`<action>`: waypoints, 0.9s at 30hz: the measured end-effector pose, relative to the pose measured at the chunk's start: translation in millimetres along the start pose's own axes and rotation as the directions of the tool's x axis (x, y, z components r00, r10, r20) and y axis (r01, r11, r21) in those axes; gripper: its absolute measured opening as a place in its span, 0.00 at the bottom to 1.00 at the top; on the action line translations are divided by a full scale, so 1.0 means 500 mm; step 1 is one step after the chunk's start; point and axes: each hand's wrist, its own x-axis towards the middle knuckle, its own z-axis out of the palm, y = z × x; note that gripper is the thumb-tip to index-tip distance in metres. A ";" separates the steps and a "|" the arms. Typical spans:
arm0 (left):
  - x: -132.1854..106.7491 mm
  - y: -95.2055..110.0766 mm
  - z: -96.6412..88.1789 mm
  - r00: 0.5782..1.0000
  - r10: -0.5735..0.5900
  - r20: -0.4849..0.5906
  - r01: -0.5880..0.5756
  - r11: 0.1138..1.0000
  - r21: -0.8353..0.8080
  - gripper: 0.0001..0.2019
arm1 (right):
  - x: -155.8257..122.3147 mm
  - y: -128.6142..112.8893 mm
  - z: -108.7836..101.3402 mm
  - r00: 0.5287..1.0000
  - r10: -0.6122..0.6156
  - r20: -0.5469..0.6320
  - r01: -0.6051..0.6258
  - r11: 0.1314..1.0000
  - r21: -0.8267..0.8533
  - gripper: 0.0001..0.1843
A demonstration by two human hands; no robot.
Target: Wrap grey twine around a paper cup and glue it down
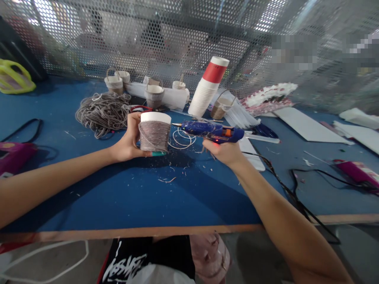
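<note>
Head view, nearest first: the front edge of the blue counter (118, 189) lies bare save for scattered cord clippings, and both forearms reach over it.

Just above that patch the left hand (128, 140) holds the wrapped cup (154, 132) clear of the counter. Its grip is clamped around the cup's left side, with a fingertip tucked under the base. The cup is a white paper one, its wall bound in close turns of grey-pink cord with a bare white rim at the top.

It is probably very light and easy to crush, so the cord-bound wall or the base would take a hold better than the thin rim. The cord should keep it from slipping.

Right of the cup, the right hand (223, 152) has its grip closed on the handle of a blue glue gun (211, 131). The nozzle points at the cup's upper edge, near but apart.

Loose cord loops (182, 139) lie just behind the cup. Farther back to its left sits a cord heap (102, 112), and behind and to its right leans a stack of paper cups (207, 88).
</note>
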 end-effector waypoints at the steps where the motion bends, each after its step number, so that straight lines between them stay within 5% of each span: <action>1: 0.000 -0.001 0.000 1.000 0.000 -0.002 0.000 1.000 -0.010 0.47 | 0.000 0.000 0.000 1.000 -0.005 0.004 0.005 1.000 -0.002 0.14; 27: -0.016 -0.002 -0.013 0.996 -0.078 0.047 0.085 0.982 -0.170 0.43 | -0.003 -0.001 0.001 0.998 -0.054 -0.022 0.054 0.999 -0.008 0.16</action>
